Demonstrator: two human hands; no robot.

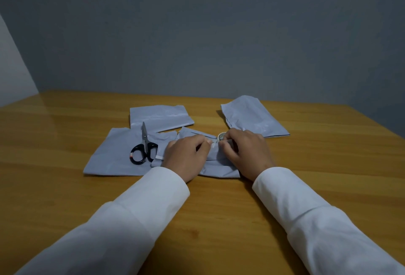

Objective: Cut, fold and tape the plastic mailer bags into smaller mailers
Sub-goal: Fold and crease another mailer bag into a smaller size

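A folded grey mailer piece (215,166) lies in front of me on the wooden table (219,213). My left hand (186,156) rests on its left part, fingers curled, pinching a strip of clear tape at its fingertips. My right hand (245,152) grips a small tape roll (221,136), mostly hidden under the fingers, right next to the left fingertips. A larger grey mailer sheet (114,156) lies flat to the left. Black-handled scissors (143,147) rest on it, shut, blades pointing away from me.
Two more grey mailer pieces lie farther back: one (160,117) behind the scissors, another (254,117) at the right rear. A grey wall stands just past the table's far edge. My white sleeves cover the near table.
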